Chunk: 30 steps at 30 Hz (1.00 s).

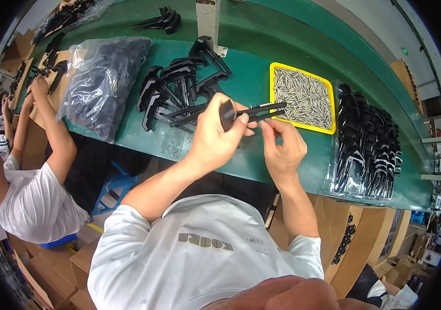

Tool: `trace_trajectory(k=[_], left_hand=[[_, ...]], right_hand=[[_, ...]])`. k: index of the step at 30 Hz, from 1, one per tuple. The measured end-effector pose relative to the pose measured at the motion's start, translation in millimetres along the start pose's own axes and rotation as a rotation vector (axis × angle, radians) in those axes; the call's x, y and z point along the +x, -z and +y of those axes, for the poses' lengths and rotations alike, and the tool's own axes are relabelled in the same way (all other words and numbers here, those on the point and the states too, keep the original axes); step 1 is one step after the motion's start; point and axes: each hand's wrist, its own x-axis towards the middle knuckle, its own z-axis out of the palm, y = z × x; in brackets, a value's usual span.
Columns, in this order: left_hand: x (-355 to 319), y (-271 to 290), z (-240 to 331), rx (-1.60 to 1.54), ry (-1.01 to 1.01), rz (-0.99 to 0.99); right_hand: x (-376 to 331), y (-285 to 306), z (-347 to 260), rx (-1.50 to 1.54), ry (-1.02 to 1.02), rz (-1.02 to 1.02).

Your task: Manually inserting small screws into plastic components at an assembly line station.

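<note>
My left hand (211,135) is closed around a black plastic part (262,110) with a blocky head and long thin prongs pointing right. Close to those prongs, the thumb and fingers of my right hand (285,151) are pinched together; whatever they hold is too small to make out. Just beyond my right hand stands a yellow tray (333,106) full of small silvery metal pins (303,95). Similar black pronged parts (181,82) lie in a loose heap behind and left of my left hand.
A clear plastic bag (107,82) of dark parts lies left on the green table (313,160). At the right, a clear tray (334,181) carries rows of black parts (367,139). A metal post (208,26) rises at the back. Another person (39,201) works at far left, near a blue stool (114,191).
</note>
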Motion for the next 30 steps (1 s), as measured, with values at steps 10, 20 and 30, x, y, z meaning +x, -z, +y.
trace_trajectory(k=[10, 20, 30], left_hand=[[0, -1, 6, -0.134, 0.147, -0.008], [6, 5, 4, -0.355, 0.393, -0.075], [50, 42, -9, 1.140, -0.686, 0.048]], right_hand=[[-7, 1, 3, 0.097, -0.069, 0.007], [5, 9, -1, 0.795, -0.728, -0.065], [-24, 69, 41, 0.348, -1.023, -0.345]])
